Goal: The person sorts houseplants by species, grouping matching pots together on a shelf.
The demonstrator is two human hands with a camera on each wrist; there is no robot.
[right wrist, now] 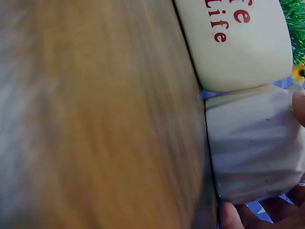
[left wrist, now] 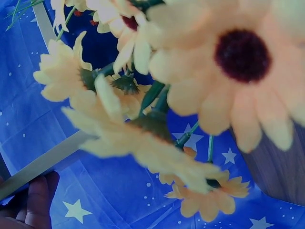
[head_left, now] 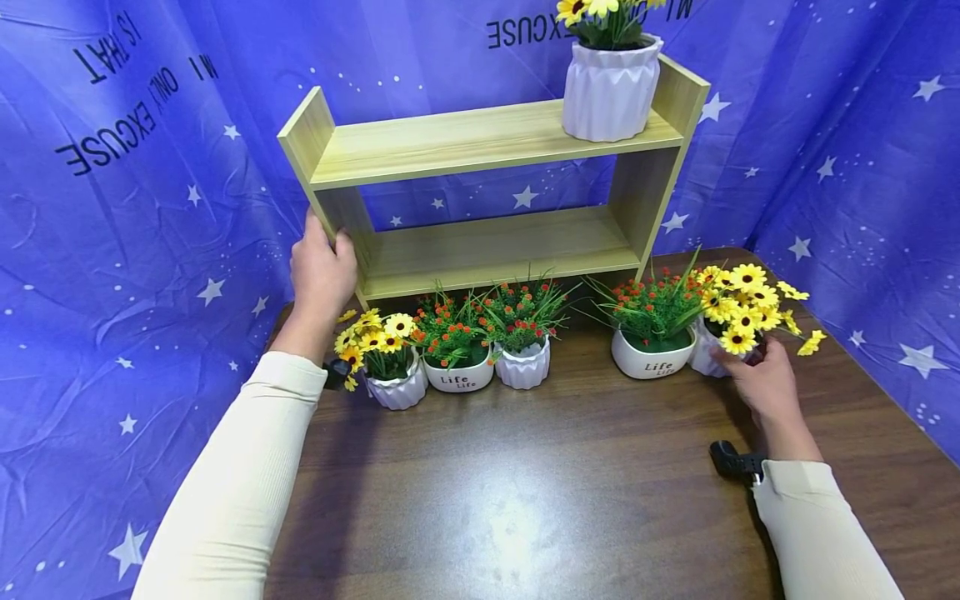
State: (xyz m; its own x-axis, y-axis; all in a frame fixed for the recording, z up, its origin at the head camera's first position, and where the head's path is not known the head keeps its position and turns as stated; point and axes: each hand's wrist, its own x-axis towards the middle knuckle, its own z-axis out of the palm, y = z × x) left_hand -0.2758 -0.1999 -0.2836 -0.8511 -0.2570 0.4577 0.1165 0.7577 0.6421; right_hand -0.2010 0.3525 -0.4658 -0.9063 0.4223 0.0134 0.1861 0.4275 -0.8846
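My left hand [head_left: 324, 265] grips the left side panel of a two-tier wooden shelf [head_left: 465, 142], thumb on the inner side. In the left wrist view, fingers [left wrist: 39, 200] wrap the panel's edge behind large yellow flowers [left wrist: 190, 95]. At the right, my right hand [head_left: 768, 387] holds a white ridged pot [right wrist: 257, 148] of yellow flowers [head_left: 750, 308], thumb and fingers on either side of it. The pot's base rests on the wooden table. Right beside it stands a white oval "Life" pot [head_left: 652, 358] with red-flowered greenery.
On the shelf's top board stands a white pot [head_left: 611, 87] of yellow flowers. In front of the shelf's left half are a yellow-flower pot [head_left: 397, 387], another "Life" pot [head_left: 459, 377] and a red-flower pot [head_left: 522, 367]. A blue star-patterned curtain [head_left: 150, 275] hangs around the table [head_left: 480, 500].
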